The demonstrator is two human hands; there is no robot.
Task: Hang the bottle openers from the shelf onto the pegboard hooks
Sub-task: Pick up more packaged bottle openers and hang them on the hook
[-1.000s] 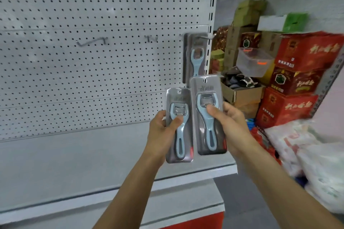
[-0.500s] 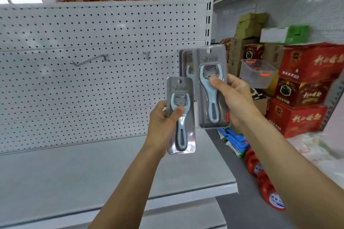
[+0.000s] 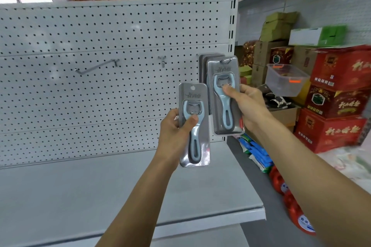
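Note:
My left hand [image 3: 176, 130] grips a packaged light-blue bottle opener [image 3: 194, 126] upright in front of the white pegboard [image 3: 100, 96]. My right hand [image 3: 248, 106] holds a second packaged bottle opener [image 3: 223, 94] higher, its hang hole at the tip of the rightmost hook [image 3: 226, 60]. More packaged openers [image 3: 202, 65] hang behind it on that hook. A long bare hook [image 3: 96, 66] sticks out at the left, and a short bare hook [image 3: 163, 60] sits in the middle of the board.
A grey shelf [image 3: 100, 186] runs below the pegboard. To the right stand red cartons [image 3: 337, 102], cardboard boxes, a clear plastic tub [image 3: 287, 80] and bags on the floor. Wrapped goods line the top above the board.
My right hand has lifted its opener up and toward the rightmost hook, over the hanging packs. My left hand has stayed at about the same height. The view has tilted upward.

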